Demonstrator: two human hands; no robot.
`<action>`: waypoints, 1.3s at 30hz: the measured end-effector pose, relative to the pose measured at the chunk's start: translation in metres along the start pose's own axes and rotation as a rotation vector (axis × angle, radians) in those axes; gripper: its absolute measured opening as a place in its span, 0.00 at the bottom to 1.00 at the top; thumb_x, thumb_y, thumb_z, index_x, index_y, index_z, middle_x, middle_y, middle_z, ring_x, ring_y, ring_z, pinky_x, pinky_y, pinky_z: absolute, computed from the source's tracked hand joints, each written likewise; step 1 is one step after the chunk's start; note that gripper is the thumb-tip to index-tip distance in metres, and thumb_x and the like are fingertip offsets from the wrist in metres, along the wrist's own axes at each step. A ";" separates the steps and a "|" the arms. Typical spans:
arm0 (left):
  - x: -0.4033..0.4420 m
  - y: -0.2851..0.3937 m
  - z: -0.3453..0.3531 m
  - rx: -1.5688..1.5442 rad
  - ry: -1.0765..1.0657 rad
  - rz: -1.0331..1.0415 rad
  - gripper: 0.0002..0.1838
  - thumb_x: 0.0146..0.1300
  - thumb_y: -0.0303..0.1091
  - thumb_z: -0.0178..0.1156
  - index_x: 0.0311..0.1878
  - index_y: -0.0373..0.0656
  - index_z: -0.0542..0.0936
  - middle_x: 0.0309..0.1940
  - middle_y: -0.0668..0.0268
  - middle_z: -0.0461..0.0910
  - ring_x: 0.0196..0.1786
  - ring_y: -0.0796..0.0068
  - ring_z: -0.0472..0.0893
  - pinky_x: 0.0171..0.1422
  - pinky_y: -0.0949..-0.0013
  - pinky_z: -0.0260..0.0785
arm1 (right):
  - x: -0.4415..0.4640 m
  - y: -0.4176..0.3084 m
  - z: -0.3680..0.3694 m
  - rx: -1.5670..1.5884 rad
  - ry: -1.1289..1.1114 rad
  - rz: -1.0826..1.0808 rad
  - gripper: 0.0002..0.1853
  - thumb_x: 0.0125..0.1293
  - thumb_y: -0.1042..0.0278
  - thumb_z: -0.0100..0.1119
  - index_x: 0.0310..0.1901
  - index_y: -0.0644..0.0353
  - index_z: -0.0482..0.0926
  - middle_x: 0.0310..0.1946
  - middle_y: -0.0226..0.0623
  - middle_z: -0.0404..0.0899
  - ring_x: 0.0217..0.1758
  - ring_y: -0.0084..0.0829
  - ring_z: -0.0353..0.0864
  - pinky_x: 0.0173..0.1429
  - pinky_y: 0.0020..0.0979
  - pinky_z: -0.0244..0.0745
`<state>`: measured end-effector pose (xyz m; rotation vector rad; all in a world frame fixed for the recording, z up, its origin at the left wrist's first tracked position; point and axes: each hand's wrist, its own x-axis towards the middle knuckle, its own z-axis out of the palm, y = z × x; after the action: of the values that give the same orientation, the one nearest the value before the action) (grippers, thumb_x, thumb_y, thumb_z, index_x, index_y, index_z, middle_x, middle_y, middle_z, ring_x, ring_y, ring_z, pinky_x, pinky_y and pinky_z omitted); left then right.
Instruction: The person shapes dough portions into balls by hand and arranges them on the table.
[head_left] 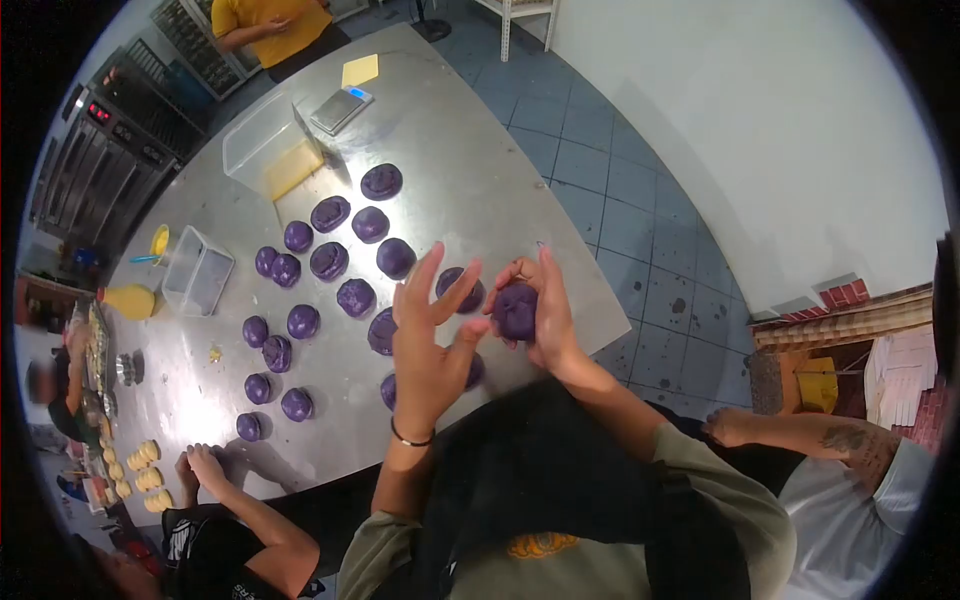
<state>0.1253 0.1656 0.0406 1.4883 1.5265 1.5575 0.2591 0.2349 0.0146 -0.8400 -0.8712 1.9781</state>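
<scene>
A purple dough ball (pixel 516 312) rests in my right hand (pixel 550 320), whose fingers curl round it above the metal table (pixel 520 215). Just left of that ball, my left hand (pixel 432 335) is raised with its fingers spread and holds nothing. Several more purple dough balls lie on the table ahead of and left of my hands, among them one (pixel 396 258) beyond my left fingertips. Others are partly hidden behind my left hand.
A clear bin (pixel 265 150), a scale (pixel 341 110) and an empty clear container (pixel 198 275) stand on the table. A co-worker's hands (pixel 203 470) are at the lower left near pale dough pieces (pixel 148 478). People stand at the far end and at right.
</scene>
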 end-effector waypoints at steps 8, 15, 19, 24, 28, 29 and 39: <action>0.005 -0.020 0.000 -0.076 -0.196 -0.153 0.32 0.53 0.37 0.70 0.61 0.39 0.71 0.49 0.67 0.80 0.57 0.71 0.76 0.58 0.68 0.67 | -0.002 -0.002 0.008 0.129 -0.252 0.354 0.37 0.67 0.26 0.26 0.39 0.56 0.72 0.26 0.33 0.76 0.16 0.25 0.70 0.14 0.22 0.58; -0.019 0.004 -0.005 -0.067 -0.111 -0.003 0.43 0.66 0.71 0.30 0.64 0.43 0.71 0.65 0.63 0.69 0.75 0.57 0.56 0.74 0.41 0.36 | 0.000 -0.002 -0.004 0.042 -0.264 0.308 0.36 0.66 0.26 0.27 0.36 0.54 0.72 0.23 0.31 0.74 0.16 0.27 0.73 0.13 0.23 0.58; -0.026 0.012 -0.008 0.245 -0.337 -0.031 0.49 0.62 0.75 0.19 0.70 0.45 0.64 0.70 0.66 0.65 0.77 0.55 0.51 0.70 0.32 0.19 | 0.000 0.009 -0.004 -0.010 -0.207 0.319 0.35 0.68 0.28 0.26 0.34 0.55 0.71 0.24 0.38 0.78 0.17 0.28 0.76 0.13 0.24 0.61; -0.044 0.006 -0.035 -0.062 0.093 0.002 0.54 0.60 0.76 0.17 0.73 0.36 0.53 0.67 0.51 0.66 0.71 0.53 0.62 0.76 0.55 0.36 | 0.007 0.014 0.006 -0.146 -0.232 0.388 0.32 0.70 0.31 0.28 0.38 0.54 0.71 0.30 0.40 0.79 0.19 0.31 0.77 0.16 0.26 0.65; -0.079 -0.012 -0.056 -0.020 0.334 -0.040 0.40 0.70 0.61 0.42 0.69 0.33 0.58 0.65 0.43 0.65 0.69 0.54 0.64 0.74 0.58 0.48 | 0.021 0.025 0.022 -0.254 -0.356 0.502 0.18 0.71 0.50 0.45 0.44 0.58 0.71 0.42 0.44 0.77 0.39 0.32 0.80 0.40 0.31 0.76; -0.094 -0.018 -0.063 0.003 0.375 -0.044 0.40 0.70 0.61 0.42 0.69 0.33 0.58 0.65 0.43 0.65 0.69 0.54 0.64 0.74 0.58 0.48 | 0.033 0.036 0.019 -0.435 -0.487 0.463 0.15 0.67 0.56 0.50 0.46 0.58 0.72 0.43 0.42 0.75 0.43 0.32 0.79 0.46 0.31 0.74; -0.196 -0.069 -0.088 0.623 0.722 -0.432 0.27 0.57 0.27 0.63 0.61 0.37 0.69 0.57 0.51 0.72 0.57 0.53 0.73 0.60 0.61 0.67 | 0.062 0.098 0.155 -1.242 -1.189 -0.406 0.18 0.54 0.69 0.63 0.48 0.59 0.76 0.45 0.45 0.72 0.48 0.45 0.73 0.53 0.38 0.70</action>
<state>0.0784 -0.0250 -0.0706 0.7466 2.7198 1.4832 0.0691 0.2023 0.0049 0.1232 -2.8010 1.2644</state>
